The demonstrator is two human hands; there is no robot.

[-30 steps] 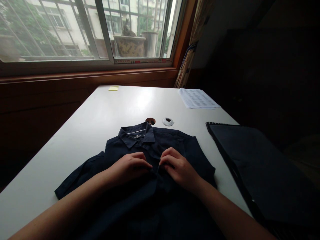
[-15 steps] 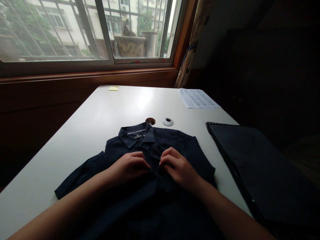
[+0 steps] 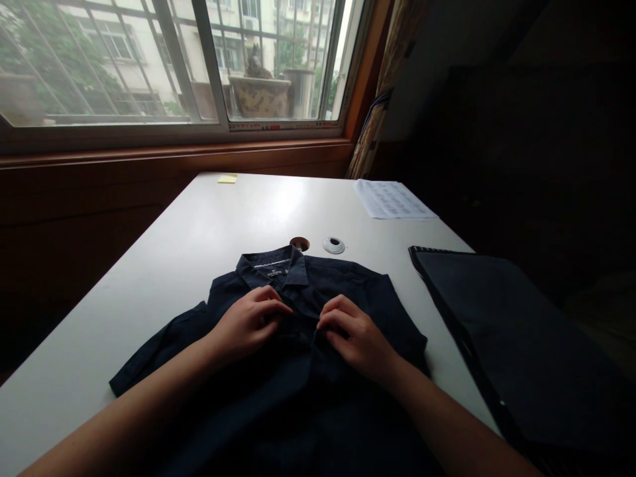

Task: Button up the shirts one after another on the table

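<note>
A dark navy short-sleeved shirt (image 3: 293,391) lies front up on the white table, its collar (image 3: 298,268) toward the window and a pale label inside the neck. My right hand (image 3: 350,331) is closed, thumb and fingers pinching the front edge of the shirt just below the collar. My left hand (image 3: 251,321) rests over the other side of the shirt front. Its index finger stretches toward the middle and the thumb stands apart from it. No cloth shows between these fingers. Both forearms cross the lower part of the shirt.
The white table (image 3: 163,258) reaches to the window wall. Behind the collar are a round cable hole (image 3: 299,244) and a loose white ring cover (image 3: 334,246). Printed papers (image 3: 395,200) and a yellow sticky note (image 3: 227,179) lie farther back. A dark flat case (image 3: 501,318) sits at the right.
My left hand has moved slightly up and left, away from the shirt's front edge, and its fingers have spread. The right hand keeps its pinch in about the same place.
</note>
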